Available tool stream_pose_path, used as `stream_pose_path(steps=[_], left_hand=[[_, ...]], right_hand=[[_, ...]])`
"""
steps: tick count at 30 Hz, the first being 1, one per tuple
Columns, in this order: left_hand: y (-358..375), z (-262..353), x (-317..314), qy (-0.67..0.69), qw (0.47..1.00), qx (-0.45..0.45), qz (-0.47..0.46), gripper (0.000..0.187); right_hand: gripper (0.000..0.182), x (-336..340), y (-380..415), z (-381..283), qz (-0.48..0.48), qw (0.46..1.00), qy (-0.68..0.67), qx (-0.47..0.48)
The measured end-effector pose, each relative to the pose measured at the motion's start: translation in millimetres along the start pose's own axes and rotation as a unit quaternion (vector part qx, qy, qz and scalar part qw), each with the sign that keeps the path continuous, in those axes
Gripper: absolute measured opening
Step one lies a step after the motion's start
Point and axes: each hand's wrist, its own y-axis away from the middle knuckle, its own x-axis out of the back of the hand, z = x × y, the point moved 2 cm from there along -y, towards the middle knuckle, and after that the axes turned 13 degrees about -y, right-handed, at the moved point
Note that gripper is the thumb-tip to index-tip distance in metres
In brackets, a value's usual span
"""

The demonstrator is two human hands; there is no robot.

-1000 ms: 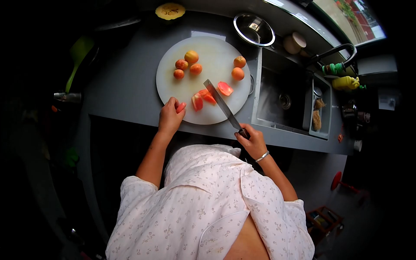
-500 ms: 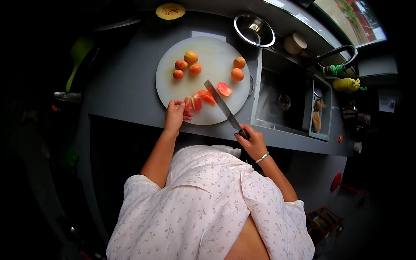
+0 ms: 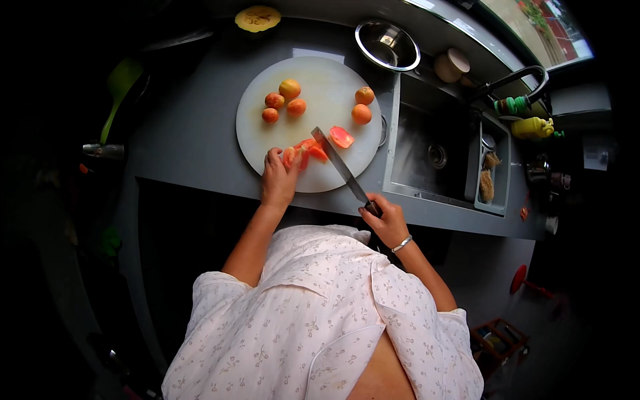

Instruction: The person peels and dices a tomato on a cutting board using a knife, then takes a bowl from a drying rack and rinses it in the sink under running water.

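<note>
— Head view: what does each hand have?

— The left hand (image 3: pixel 278 179) lies on the near edge of the round board (image 3: pixel 267 133), fingers (image 3: pixel 274 158) curled down on the cut pieces (image 3: pixel 301 153) of red fruit. The right hand (image 3: pixel 387 217) is closed round the handle of the knife (image 3: pixel 339 166), off the board's near right edge.

— Where does the blade sit?

— It slants up and left across the board, tip just beside the pieces under the left hand. One more slice (image 3: pixel 341 137) lies apart on the blade's far side.

— Anything else on the board?

— Four whole fruits (image 3: pixel 283 101) huddle at the far left, two more (image 3: pixel 363 105) at the far right. The board rests on a grey tabletop (image 3: pixel 187 133), with the sink (image 3: pixel 433 153) just to its right and a steel bowl (image 3: pixel 387 44) behind that.
</note>
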Motion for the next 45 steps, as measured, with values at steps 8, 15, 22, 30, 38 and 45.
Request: stream_pose_path(steps=[8,15,22,30,38,45], left_hand=[[-4.6,23.1,-9.9,-0.176,0.983,-0.047,0.012,0.055],[-3.8,-4.1,-0.5,-0.182,0.975,-0.124,0.039,0.045],[0.0,-18.0,24.7,-0.121,0.981,-0.152,0.028,0.047],[3.3,-25.6,15.8,-0.057,0.983,-0.152,0.085,0.035],[4.3,-27.2,16.0,-0.053,0.982,-0.148,0.109,0.032],[2.5,-18.2,23.1,-0.040,0.976,-0.165,0.139,0.026]], right_hand=[[0.030,5.8,0.3,3.1,-0.004,1.000,-0.004,-0.005],[0.030,7.9,-2.9,-0.9,-0.032,0.999,0.000,-0.004],[0.031,-15.1,-12.2,-6.8,-0.089,0.996,0.025,-0.011],[0.028,-39.9,-26.7,-15.8,-0.106,0.994,0.008,-0.024],[0.031,-43.7,-32.5,-14.1,-0.077,0.997,0.003,0.002],[0.029,-29.5,-31.0,-25.0,-0.088,0.996,0.021,-0.006]])
